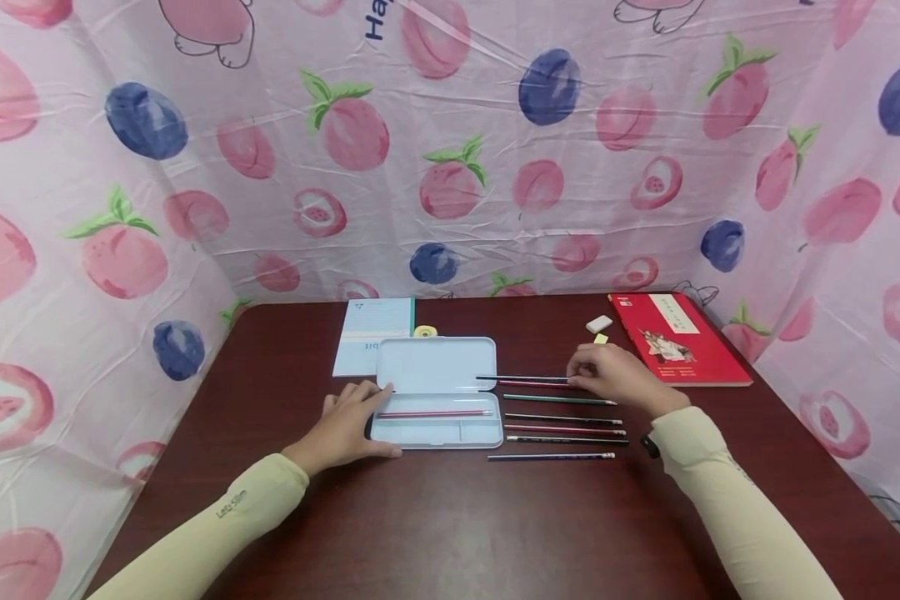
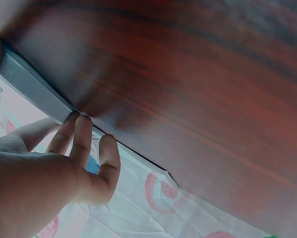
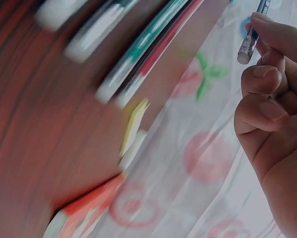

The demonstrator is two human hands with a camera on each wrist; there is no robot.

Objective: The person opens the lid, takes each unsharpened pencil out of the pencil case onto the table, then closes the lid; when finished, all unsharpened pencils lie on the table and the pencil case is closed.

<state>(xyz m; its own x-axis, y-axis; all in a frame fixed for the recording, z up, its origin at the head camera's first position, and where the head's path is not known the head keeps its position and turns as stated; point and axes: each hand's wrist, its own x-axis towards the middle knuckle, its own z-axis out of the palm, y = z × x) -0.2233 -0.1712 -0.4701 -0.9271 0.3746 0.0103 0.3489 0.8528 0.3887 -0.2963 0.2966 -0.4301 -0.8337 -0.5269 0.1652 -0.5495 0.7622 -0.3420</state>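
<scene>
A pale blue pencil case (image 1: 412, 433) lies with its lid (image 1: 435, 362) folded back, one red pencil (image 1: 435, 414) inside. My left hand (image 1: 345, 423) holds the case's left end, thumb at the front corner and index finger by the hinge. In the left wrist view the other fingers (image 2: 83, 139) hang beside the case's side wall (image 2: 34, 84). To the right of the lid, my right hand (image 1: 618, 375) pinches a dark pencil (image 1: 521, 378) near its eraser end (image 3: 245, 52). The pencil's far tip overlaps the lid's right edge in the head view.
Right of the case lie a green pencil (image 1: 558, 400) and several others, roughly parallel. A white eraser (image 1: 598, 323), a small yellow piece (image 1: 601, 339) and a red book (image 1: 678, 342) sit back right. Behind the case are a light blue notebook (image 1: 375, 325) and a yellow roll (image 1: 424, 332).
</scene>
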